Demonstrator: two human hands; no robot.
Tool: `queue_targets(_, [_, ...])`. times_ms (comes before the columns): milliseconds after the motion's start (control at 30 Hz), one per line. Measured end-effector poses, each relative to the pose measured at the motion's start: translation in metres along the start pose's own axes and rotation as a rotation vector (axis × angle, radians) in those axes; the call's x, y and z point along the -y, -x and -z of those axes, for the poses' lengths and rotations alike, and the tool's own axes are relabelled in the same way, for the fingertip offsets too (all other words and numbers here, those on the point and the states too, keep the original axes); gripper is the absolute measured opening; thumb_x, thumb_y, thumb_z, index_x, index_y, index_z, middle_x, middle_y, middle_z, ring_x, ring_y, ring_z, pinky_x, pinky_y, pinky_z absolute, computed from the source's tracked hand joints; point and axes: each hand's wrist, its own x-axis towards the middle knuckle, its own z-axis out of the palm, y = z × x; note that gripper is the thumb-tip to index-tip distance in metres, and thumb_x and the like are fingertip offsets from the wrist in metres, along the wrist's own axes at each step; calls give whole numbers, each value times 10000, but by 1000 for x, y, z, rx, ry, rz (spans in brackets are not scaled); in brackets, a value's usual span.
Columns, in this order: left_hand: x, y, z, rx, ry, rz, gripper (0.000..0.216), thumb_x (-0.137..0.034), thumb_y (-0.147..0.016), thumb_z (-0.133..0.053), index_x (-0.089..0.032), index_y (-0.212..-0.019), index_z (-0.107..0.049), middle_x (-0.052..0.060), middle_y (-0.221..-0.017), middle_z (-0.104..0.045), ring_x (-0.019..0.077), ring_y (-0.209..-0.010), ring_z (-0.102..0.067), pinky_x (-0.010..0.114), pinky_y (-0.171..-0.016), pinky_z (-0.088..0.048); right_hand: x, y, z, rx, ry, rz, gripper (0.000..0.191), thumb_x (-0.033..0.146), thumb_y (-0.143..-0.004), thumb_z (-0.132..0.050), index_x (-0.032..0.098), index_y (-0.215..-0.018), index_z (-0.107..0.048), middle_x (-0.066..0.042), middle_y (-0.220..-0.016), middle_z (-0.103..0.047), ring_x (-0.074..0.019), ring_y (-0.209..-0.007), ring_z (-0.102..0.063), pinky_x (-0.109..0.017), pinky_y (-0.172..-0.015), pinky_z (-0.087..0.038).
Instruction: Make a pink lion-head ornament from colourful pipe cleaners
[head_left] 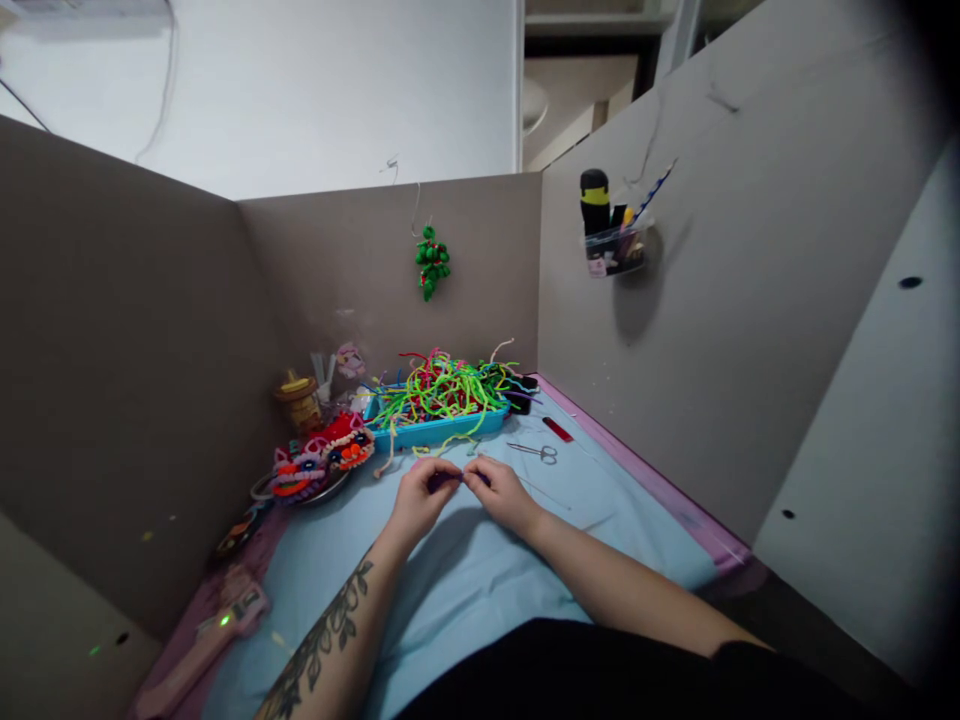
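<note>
My left hand (421, 497) and my right hand (499, 492) meet over the light blue cloth (480, 580), fingertips pinched together. Between them they hold a short dark blue or purple pipe cleaner (459, 478). Just beyond my hands stands a blue tray (439, 430) heaped with green, red, yellow and pink pipe cleaners. A pair of small scissors (537, 452) lies on the cloth to the right of the tray.
Colourful pipe-cleaner figures (319, 462) sit on a plate at the left. A pink tool with a green light (225, 625) lies front left. Cardboard walls enclose the desk; a green ornament (432, 262) hangs at the back, a clear holder (615, 245) on the right wall.
</note>
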Motion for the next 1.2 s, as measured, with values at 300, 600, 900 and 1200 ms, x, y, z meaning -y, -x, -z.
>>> queue_targets(300, [-6, -1, 1, 48, 65, 82, 231, -231, -691, -681, -152, -900, -623, 58, -846, -664, 164, -750, -620, 247, -625, -478, 1, 3, -2, -90, -70, -9, 110, 179, -767, -597, 181, -877, -601, -25, -783, -605, -146, -697, -553, -247, -610, -437])
queue_targets(600, [4, -2, 1, 53, 26, 120, 260, -329, -702, -684, -128, -864, -661, 31, -692, -630, 108, -542, -537, 227, -514, -425, 2, 2, 2, -105, 46, 113, 66, 198, -820, -572, 194, -868, -618, -37, -775, -601, -175, -751, -545, -284, -669, -437])
queue_targets(900, [7, -1, 4, 30, -216, -126, 123, -188, -736, -623, -174, -846, -676, 51, -836, -678, 166, -765, -616, 267, -704, -482, -8, 1, 2, -16, 120, 123, 97, 212, -884, -501, 191, -870, -595, -49, -815, -593, -196, -822, -536, -320, -745, -425])
queue_targets(1200, [2, -2, 4, 60, -303, -154, 98, -157, -746, -595, -174, -837, -628, 48, -853, -662, 166, -789, -607, 265, -723, -463, -13, 0, 0, 24, 51, 103, 182, 235, -911, -435, 188, -848, -599, -46, -781, -596, -183, -778, -543, -317, -727, -431])
